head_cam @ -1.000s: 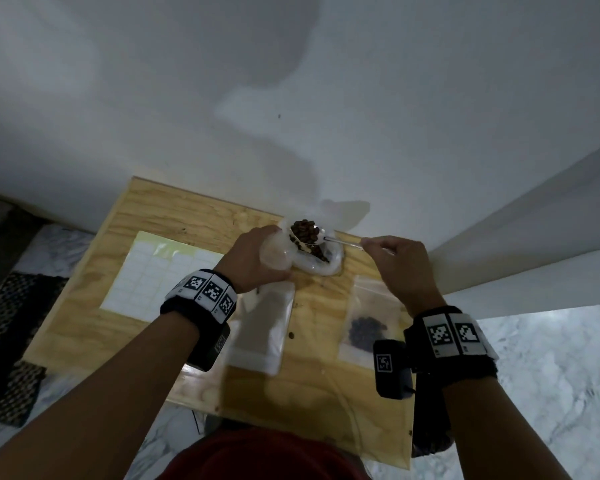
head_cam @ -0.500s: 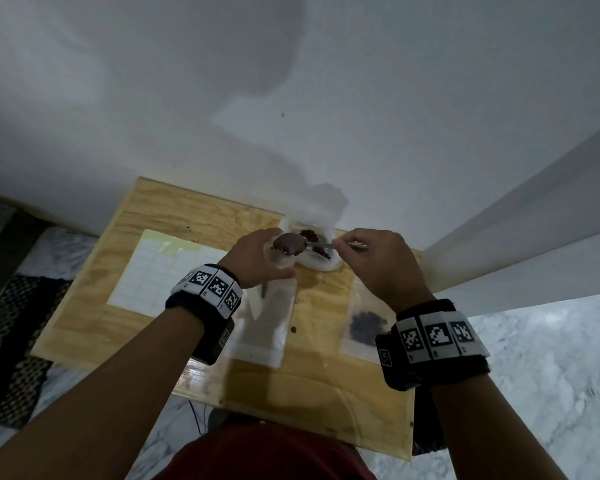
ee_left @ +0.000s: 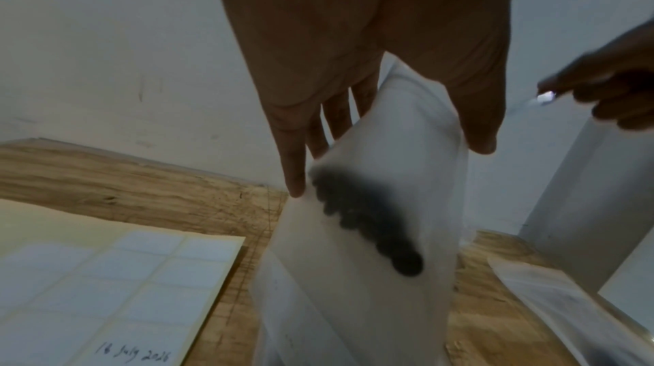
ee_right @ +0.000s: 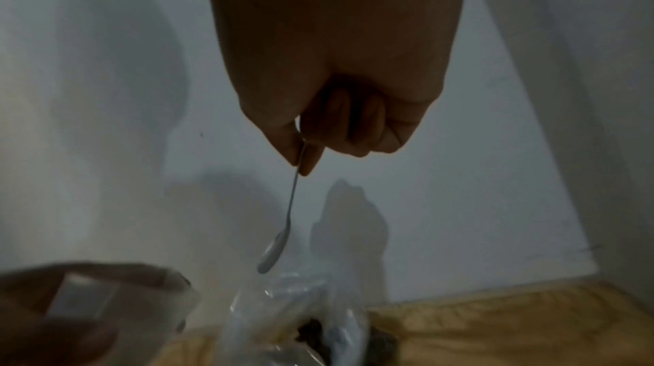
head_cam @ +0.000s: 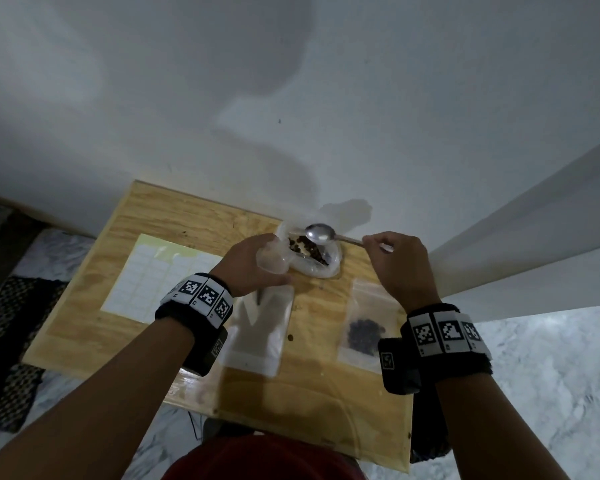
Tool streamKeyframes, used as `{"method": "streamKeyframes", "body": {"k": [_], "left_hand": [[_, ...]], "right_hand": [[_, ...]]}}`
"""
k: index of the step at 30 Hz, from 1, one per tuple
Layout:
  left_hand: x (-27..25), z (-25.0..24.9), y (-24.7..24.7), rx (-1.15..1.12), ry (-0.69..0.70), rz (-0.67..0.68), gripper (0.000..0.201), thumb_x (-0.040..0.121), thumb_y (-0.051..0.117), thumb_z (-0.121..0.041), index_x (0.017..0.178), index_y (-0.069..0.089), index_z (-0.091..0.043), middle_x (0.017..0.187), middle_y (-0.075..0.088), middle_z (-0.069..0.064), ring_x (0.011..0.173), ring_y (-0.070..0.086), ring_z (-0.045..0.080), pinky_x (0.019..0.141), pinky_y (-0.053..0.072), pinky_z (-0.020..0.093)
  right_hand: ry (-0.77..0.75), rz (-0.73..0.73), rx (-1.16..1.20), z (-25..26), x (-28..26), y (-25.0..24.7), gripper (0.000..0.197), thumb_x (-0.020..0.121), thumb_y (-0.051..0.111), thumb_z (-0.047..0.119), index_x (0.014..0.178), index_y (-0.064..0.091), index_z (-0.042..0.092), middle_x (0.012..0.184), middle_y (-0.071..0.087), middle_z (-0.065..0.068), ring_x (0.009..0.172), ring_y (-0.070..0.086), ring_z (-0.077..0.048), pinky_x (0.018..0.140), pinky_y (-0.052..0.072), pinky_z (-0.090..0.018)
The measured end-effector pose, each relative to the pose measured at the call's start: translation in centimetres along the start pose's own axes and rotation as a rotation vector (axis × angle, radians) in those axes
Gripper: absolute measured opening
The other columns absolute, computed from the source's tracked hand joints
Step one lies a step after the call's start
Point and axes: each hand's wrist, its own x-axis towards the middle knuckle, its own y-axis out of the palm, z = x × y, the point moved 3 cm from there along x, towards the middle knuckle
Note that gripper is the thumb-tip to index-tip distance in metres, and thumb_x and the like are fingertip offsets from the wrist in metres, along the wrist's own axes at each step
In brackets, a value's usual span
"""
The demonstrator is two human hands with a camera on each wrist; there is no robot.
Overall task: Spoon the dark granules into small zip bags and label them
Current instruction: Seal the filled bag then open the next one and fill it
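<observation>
Dark granules (head_cam: 307,252) lay in open supply bag (head_cam: 321,268) at desk (head_cam: 153,216) back. Right hand (head_cam: 400,263) pinched empty spoon (head_cam: 321,233) above; left hand (head_cam: 253,263) gripped small zip bag (ee_left: 382,176). Advice: scoop level, keep bag mouth wide, close.

- Left wristband (head_cam: 195,306): black, with a white strip of square black-and-white markers.
- Right wristband (head_cam: 445,336): black, same marker strip.
- Arms bare; red garment (head_cam: 264,459) below.

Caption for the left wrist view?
Left hand holds small zip bag of dark granules above wooden board, beside label sheet.
</observation>
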Motion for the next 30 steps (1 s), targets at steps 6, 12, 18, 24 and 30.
{"method": "streamKeyframes", "body": {"k": [6, 12, 18, 24, 30], "left_hand": [[0.9, -0.1, 0.2, 0.019, -0.052, 0.047, 0.106, 0.047, 0.087, -0.059, 0.138, 0.048, -0.021, 0.140, 0.050, 0.000, 0.126, 0.048, 0.018, 0.104, 0.043, 0.038], [2.8, -0.5, 0.8, 0.087, -0.088, 0.086, 0.092, 0.066, 0.087, -0.037, 0.143, 0.041, -0.019, 0.147, 0.042, 0.001, 0.131, 0.042, 0.019, 0.100, 0.036, 0.026], [3.6, -1.2, 1.4, 0.143, -0.107, 0.153, 0.079, 0.069, 0.086, -0.034, 0.135, 0.048, -0.015, 0.128, 0.051, -0.004, 0.116, 0.050, 0.015, 0.090, 0.038, 0.023], [3.8, -1.1, 1.6, 0.124, -0.119, 0.158, 0.081, 0.067, 0.087, -0.035, 0.136, 0.048, -0.017, 0.120, 0.051, -0.006, 0.110, 0.050, 0.014, 0.086, 0.037, 0.022], [3.7, -0.9, 1.5, 0.114, -0.129, 0.172, 0.084, 0.067, 0.087, -0.036, 0.138, 0.046, -0.016, 0.130, 0.054, 0.000, 0.111, 0.051, 0.015, 0.087, 0.038, 0.023]], "right_hand": [[-0.028, 0.108, -0.196, -1.4, 0.7, 3.1, 0.027, 0.094, 0.052, 0.026, 0.081, 0.068, 0.008, 0.070, 0.065, -0.006, 0.064, 0.059, -0.024, 0.055, 0.042, -0.029], [-0.109, 0.169, -0.253, -1.0, 1.9, 4.6, 0.031, 0.093, 0.051, 0.022, 0.069, 0.061, 0.006, 0.060, 0.058, -0.009, 0.053, 0.054, -0.026, 0.047, 0.036, -0.027], [-0.011, 0.236, -0.076, -1.5, 3.4, 5.9, 0.050, 0.084, 0.056, 0.010, 0.046, 0.025, 0.018, 0.043, 0.020, 0.004, 0.043, 0.017, -0.013, 0.045, 0.020, -0.025], [0.166, 0.224, 0.099, -4.2, 3.9, 8.8, 0.038, 0.086, 0.061, 0.012, 0.054, 0.051, -0.008, 0.049, 0.035, -0.010, 0.049, 0.030, -0.018, 0.051, 0.027, -0.028], [0.182, 0.222, 0.237, -4.0, 3.3, 10.4, 0.020, 0.091, 0.062, 0.013, 0.095, 0.075, -0.001, 0.087, 0.074, -0.017, 0.081, 0.067, -0.025, 0.071, 0.051, -0.032]]}}
